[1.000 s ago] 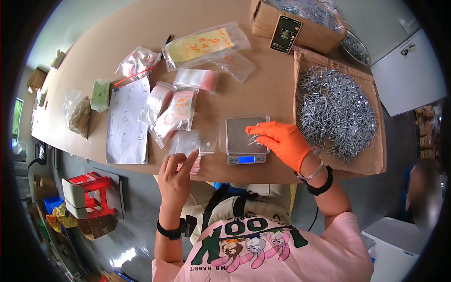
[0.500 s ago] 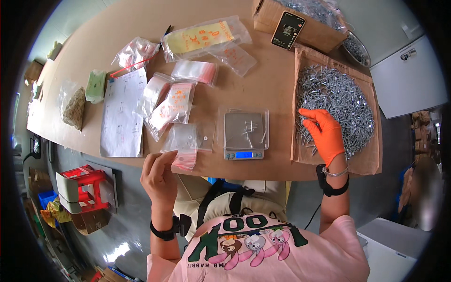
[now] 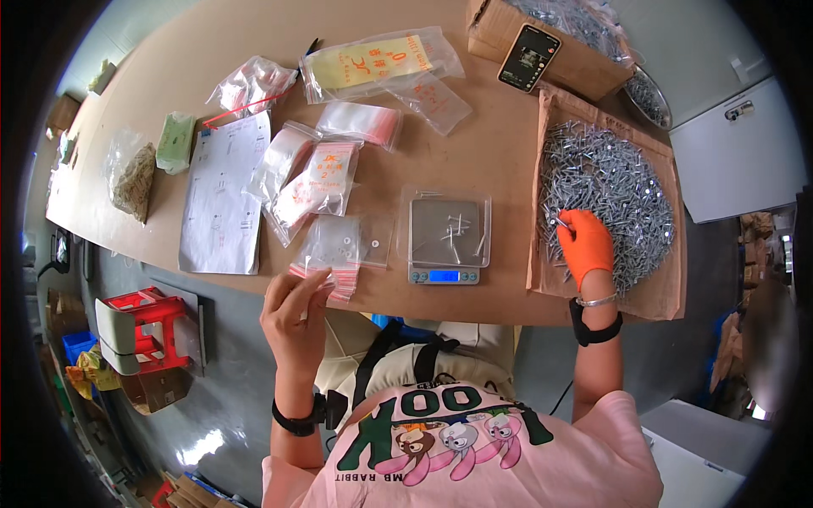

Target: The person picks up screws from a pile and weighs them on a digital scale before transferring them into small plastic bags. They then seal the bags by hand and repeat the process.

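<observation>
My right hand, in an orange glove, is at the near left part of a heap of silver screws. Its thumb and fingertips pinch together, with the shiny tip of a screw showing at them. My bare left hand is at the table's near edge, fingers curled in a pinch; what they hold, if anything, cannot be made out. Beside it lies a stack of small clear zip bags with red edges. Several loose screws rest on the pan of a small digital scale, whose blue display is lit.
The screw heap lies on brown paper. Behind it a phone leans on a cardboard box, near a metal bowl. To the left are more zip bags, a printed sheet and a green block.
My right hand's fingers have closed into a pinch at the screws and moved slightly down. My left fingers have drawn together beside the bag stack. The whole view has shifted a little.
</observation>
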A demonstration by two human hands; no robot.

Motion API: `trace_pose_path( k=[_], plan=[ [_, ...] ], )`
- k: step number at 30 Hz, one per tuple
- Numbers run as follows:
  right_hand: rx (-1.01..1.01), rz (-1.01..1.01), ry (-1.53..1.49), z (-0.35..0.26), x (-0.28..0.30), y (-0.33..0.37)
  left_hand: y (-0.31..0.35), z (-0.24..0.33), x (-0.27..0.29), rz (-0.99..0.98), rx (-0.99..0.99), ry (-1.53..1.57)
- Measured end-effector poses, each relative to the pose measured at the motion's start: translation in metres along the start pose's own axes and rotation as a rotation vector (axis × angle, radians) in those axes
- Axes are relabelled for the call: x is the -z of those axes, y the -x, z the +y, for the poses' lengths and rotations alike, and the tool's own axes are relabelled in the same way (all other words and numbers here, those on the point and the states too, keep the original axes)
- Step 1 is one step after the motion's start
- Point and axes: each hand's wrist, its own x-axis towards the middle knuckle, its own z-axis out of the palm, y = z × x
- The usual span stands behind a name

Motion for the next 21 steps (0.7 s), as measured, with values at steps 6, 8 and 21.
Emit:
trace_pose_path(
  k=[6,8,21],
  plan=[
    [0.365,0.348,0.174,-0.035,0.005,0.000,-0.006,0.004,-0.014,-0.160,-0.094,-0.132],
    [0.268,0.095,-0.127,-0.056,-0.011,-0.001,-0.010,0.004,-0.029,-0.159,-0.141,-0.060],
    [0.126,-0.057,-0.745,-0.122,0.001,0.014,-0.014,0.003,-0.087,-0.235,0.113,0.203]
  ],
)
